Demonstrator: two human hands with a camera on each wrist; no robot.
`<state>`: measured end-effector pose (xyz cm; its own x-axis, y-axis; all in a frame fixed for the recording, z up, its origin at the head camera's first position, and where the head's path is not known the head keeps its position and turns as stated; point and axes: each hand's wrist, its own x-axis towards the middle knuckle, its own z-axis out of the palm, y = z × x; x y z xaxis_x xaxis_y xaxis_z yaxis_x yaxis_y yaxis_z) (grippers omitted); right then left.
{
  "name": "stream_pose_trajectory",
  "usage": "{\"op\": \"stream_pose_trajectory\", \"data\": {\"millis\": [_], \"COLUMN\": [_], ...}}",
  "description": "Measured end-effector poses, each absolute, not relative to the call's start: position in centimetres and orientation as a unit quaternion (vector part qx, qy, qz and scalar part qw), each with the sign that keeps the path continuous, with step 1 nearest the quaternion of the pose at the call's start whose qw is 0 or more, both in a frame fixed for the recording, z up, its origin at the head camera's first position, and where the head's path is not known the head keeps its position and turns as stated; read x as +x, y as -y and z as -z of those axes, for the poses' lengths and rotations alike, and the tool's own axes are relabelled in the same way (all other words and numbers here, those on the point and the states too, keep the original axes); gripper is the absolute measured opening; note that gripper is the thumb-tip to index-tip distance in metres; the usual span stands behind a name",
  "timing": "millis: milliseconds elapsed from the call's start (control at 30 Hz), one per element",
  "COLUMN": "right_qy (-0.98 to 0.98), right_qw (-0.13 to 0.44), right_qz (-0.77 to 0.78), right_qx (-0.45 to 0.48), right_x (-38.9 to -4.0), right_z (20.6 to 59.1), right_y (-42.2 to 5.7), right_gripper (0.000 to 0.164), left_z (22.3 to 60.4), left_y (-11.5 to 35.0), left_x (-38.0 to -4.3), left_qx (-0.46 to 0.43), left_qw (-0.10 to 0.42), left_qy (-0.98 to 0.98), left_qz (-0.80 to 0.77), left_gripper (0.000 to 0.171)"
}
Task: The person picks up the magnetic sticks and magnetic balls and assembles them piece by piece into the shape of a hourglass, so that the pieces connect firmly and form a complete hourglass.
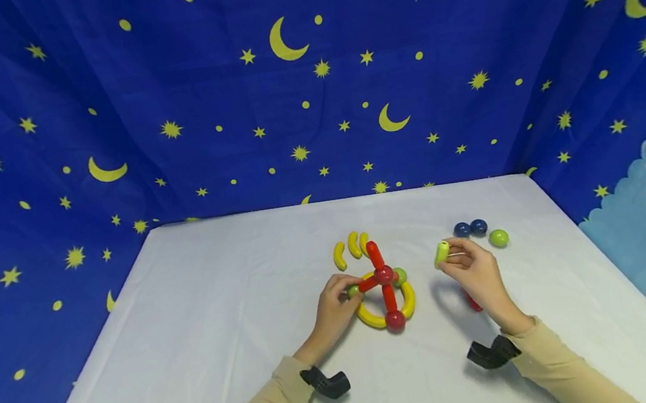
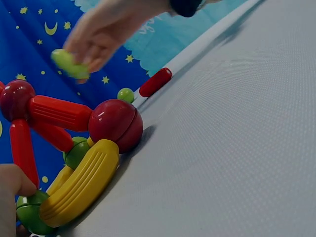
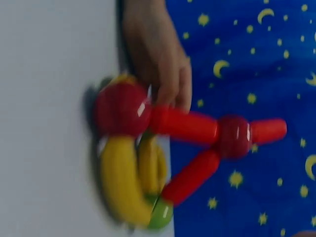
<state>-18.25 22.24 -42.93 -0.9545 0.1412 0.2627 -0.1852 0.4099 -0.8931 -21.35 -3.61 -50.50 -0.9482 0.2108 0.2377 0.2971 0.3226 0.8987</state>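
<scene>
Three loose yellow rods (image 1: pixel 354 245) lie just behind the model (image 1: pixel 389 298), a yellow ring with red rods rising from it, which stands on the white worktop (image 1: pixel 239 308). At the model's left, the left hand (image 1: pixel 333 302) has its fingers bent in and pinches the left ball (image 1: pixel 354 291), a green one. To the right of the model, the right hand (image 1: pixel 477 270) holds a lime rod (image 1: pixel 441 254) clear of the worktop, thumb and fingers closed on it. Behind and farther right of the model sit two blue balls (image 1: pixel 479 227), with a loose green ball (image 1: pixel 499 237) just beside them.

From the head, only part of a red rod (image 1: pixel 474 302) shows past the right hand; the left wrist view gives its full length, lying to the model's right. That view also has a finger against the left ball, but its edge cuts off the top rod (image 1: pixel 374 254), which points up from the model in the other two. The right wrist view, blurred, shows the left hand beyond the model and the front ball (image 1: pixel 395 320), red, at the ring; the lime rod appears only in the head and left wrist views. A starry curtain (image 1: pixel 260 94) hangs behind the model.
</scene>
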Motion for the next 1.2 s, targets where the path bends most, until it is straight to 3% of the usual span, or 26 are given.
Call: {"op": "stream_pose_trajectory", "data": {"millis": [267, 733, 900, 1200], "right_qy": [0.812, 0.803, 0.811, 0.808], "right_qw": [0.105, 0.061, 0.079, 0.168], "right_qz": [-0.570, -0.583, -0.569, -0.560], "right_qx": [0.070, 0.107, 0.113, 0.072], "right_x": [-20.3, -20.9, -21.2, -21.7], "right_z": [42.1, 42.1, 41.9, 40.1], "right_y": [-17.9, -16.6, -17.0, -20.0], "right_gripper": [0.039, 0.041, 0.036, 0.027], "left_z": [50.4, 49.6, 47.6, 50.9], "left_y": [3.6, 3.7, 3.6, 3.6], "left_x": [-21.3, -20.9, -20.1, -21.5], "left_qx": [-0.164, -0.169, -0.165, -0.161], "left_qw": [0.044, 0.061, 0.049, 0.057], "left_qy": [0.809, 0.804, 0.807, 0.805], "left_qz": [0.563, 0.567, 0.565, 0.569], "left_gripper": [0.022, 0.022, 0.023, 0.023]}}
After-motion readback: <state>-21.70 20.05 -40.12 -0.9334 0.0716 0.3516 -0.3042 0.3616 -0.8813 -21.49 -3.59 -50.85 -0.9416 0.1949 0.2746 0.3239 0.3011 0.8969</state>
